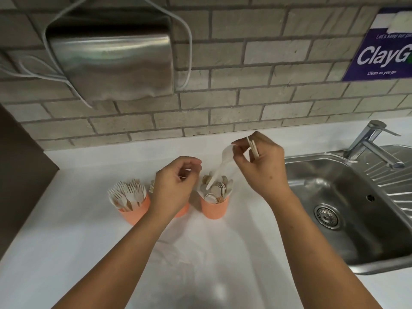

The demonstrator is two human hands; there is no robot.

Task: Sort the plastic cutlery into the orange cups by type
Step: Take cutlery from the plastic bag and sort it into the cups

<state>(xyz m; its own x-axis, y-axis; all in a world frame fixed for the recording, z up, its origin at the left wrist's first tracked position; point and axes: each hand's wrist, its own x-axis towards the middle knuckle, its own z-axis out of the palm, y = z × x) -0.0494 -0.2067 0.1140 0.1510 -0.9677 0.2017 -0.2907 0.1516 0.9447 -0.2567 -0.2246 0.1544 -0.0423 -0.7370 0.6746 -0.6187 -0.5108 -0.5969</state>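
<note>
Left hand (176,186), nearest the viewer, hovers with curled fingers over the middle orange cup (182,210), which it largely hides; whether it holds anything cannot be told. Beside it to the left stands the fork cup (136,214), packed tines-up; to the right stands the spoon cup (215,208), filled with bowls-up spoons. All three rest on the white counter (89,241).

Above the spoon cup, the right hand (260,168) pinches a white plastic spoon (220,168) near its bowl, the handle tip pointing down among the cup's contents. The same hand also keeps a few wooden pieces (253,148) tucked between its fingers.

The spoon is judged light, thin, smooth and somewhat flexible. A fingertip pinch suffices, best taken at the bowl or neck so the handle enters first. Hard squeezing could snap it.

Farther right lie the steel sink (296,160) and tap (374,143).
</note>
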